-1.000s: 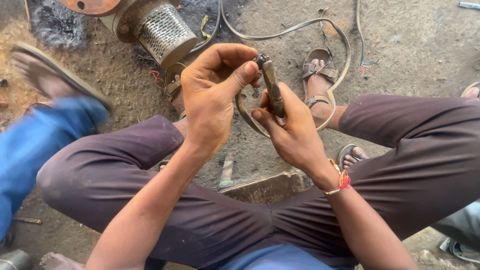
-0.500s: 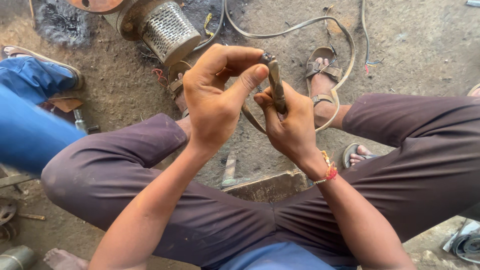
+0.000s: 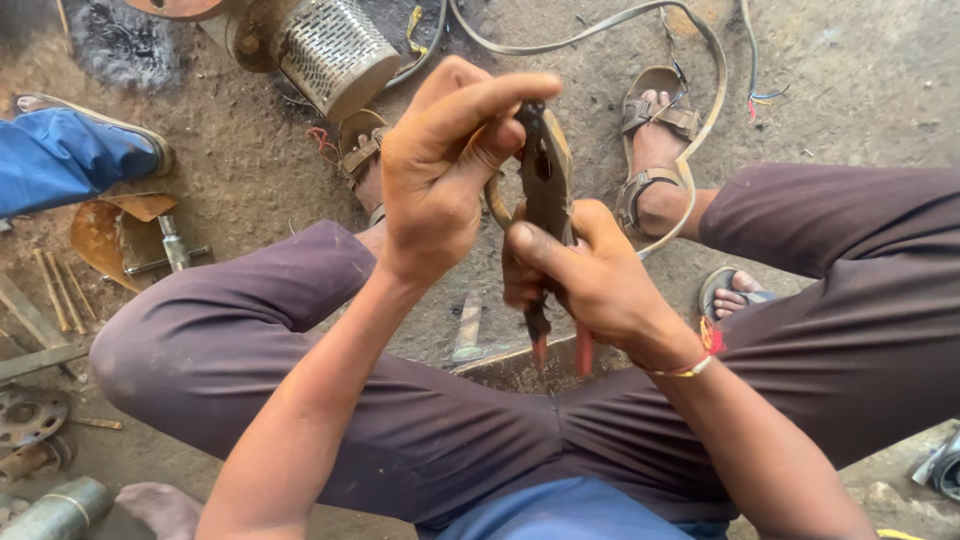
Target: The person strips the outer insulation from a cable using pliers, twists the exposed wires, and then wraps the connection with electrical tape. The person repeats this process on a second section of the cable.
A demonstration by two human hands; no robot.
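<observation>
Since the earlier frame our hands had come up closer to the camera, and the blue-trousered leg [image 3: 60, 155] of the person at our left had drawn back toward the frame edge.

We sat cross-legged on a dirt floor [image 3: 860, 90]. Our right hand [image 3: 590, 280] was closed around the pliers [image 3: 548, 200], fingers wrapped at the handles where the red grip ends stuck out below the fist, nose pointing up and away. Our left hand [image 3: 445, 170] was pinched shut at the pliers' nose, forefinger stretched over the top and thumb against the side, on a small curved bit of metal [image 3: 493, 205] — we judged the hand steadied the piece while the pliers bit it, but what the piece was we could not tell. The work sat above our lap, between the knees, probably to keep it close under the eye.

A perforated metal cylinder [image 3: 335, 50] lay on the ground ahead, near our left sandalled foot [image 3: 362, 160]. A flat strap or cable [image 3: 700, 60] looped round the right sandal [image 3: 655, 150] — loose coloured wires [image 3: 755, 95] lay just beyond. A rusty scrap of sheet [image 3: 110, 235] with a bolt lay at left. No packages, labels or signs showed.
</observation>
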